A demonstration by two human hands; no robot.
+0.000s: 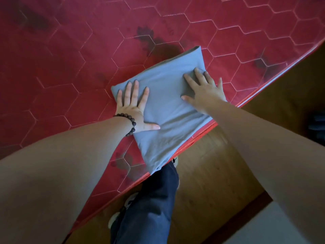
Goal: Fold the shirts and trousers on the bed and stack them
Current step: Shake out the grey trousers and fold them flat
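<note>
Both palms down flat on the folded blue garment [163, 106], lying at the near edge of the red mattress [70, 59], one corner hanging just over the side. Left hand [133, 110], fingers straight and spread, pressing the left edge; right hand [202, 92], likewise splayed, pressing the far right part. Nothing gripped, only smoothed. Looks thin, soft, light cloth; likely to slump and unfold if lifted by one corner, so best taken from beneath along both long sides. No stack anywhere in view. Beaded bracelet [131, 123] on the left wrist. Dark trouser leg [149, 199] and wooden floor [211, 173] below; nothing blocking the way
</note>
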